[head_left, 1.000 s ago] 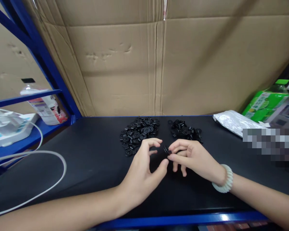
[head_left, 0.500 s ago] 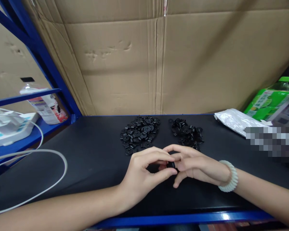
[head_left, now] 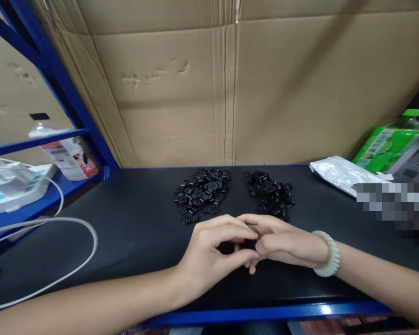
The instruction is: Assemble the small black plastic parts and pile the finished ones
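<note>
- In the head view, the left hand [head_left: 209, 258] and the right hand [head_left: 286, 244] met low over the black table top [head_left: 125, 223], near its front edge.
- Both hands pinched one small black part [head_left: 248, 244]. The thumb and fingers of each hand were closed tight on it, tip to tip.
- The part was mostly hidden by the fingers, so its shape could not be told.
- A white bead bracelet [head_left: 326, 253] sat on the right wrist.
- Just behind the hands lay two heaps on the table. The left pile of black parts [head_left: 202, 193] held flat pieces with holes. The right pile of black parts [head_left: 270, 195] held smaller, ring-like pieces. The heaps were near each other but not touching.
- A clear bottle [head_left: 64, 156] with a black cap lay tilted on the blue shelf [head_left: 38, 139] at the left. What was in it could not be seen. Its label was red and white, too small to read.
- A silver plastic bag [head_left: 338, 174] lay at the back right of the table. Its inside did not show.
- A green pack [head_left: 387, 146] stood behind the bag. Its writing was too blurry to read.
- A white cable [head_left: 73, 223] looped across the left side of the table.
- A big cardboard sheet [head_left: 230, 93] stood behind everything.
</note>
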